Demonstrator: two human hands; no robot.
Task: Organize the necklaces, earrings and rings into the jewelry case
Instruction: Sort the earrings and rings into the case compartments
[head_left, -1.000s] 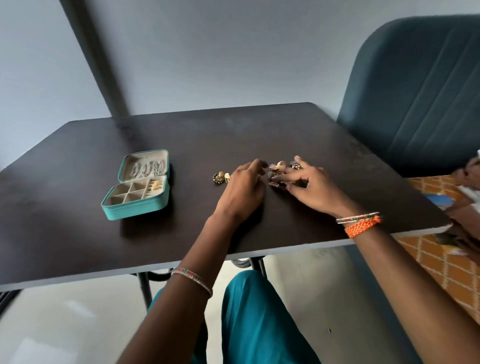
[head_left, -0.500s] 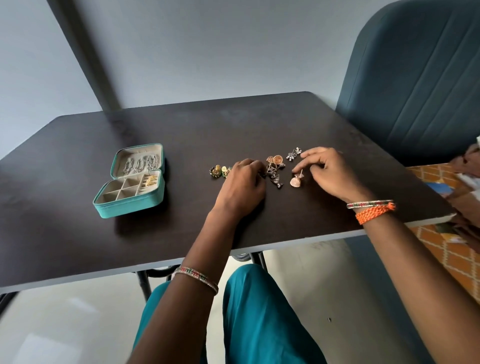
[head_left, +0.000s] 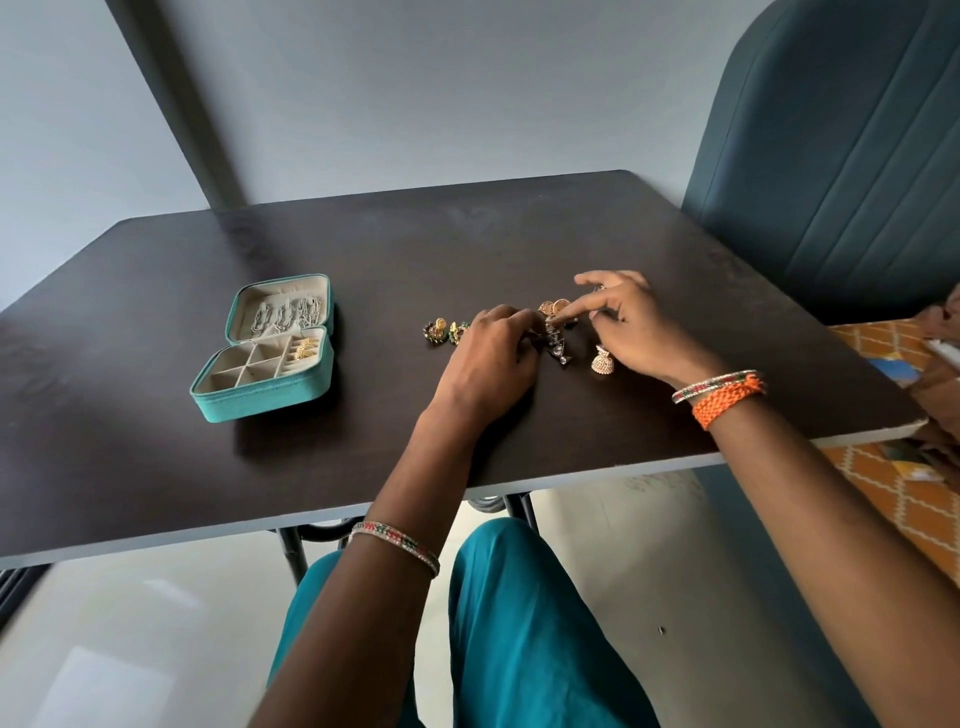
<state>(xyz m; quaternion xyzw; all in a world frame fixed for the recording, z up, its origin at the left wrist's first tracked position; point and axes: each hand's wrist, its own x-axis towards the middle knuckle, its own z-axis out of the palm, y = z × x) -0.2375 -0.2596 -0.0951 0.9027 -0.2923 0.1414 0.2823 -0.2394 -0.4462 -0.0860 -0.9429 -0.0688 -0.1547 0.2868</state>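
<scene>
Both hands are working at a small heap of earrings (head_left: 558, 343) mid-table: the left hand (head_left: 488, 358) is curling its fingers onto the pieces, the right hand (head_left: 631, 325) is pinching one. One jewelry case (head_left: 270, 358) is lying open well left, lid hinged away, chains (head_left: 285, 314) inside. The table (head_left: 156, 467) is dark; a chair (head_left: 841, 156) is standing right.

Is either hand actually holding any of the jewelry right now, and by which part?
Cannot be told: both the left hand and right hand have fingertips at the silver earring, but any grip is hidden.
</scene>
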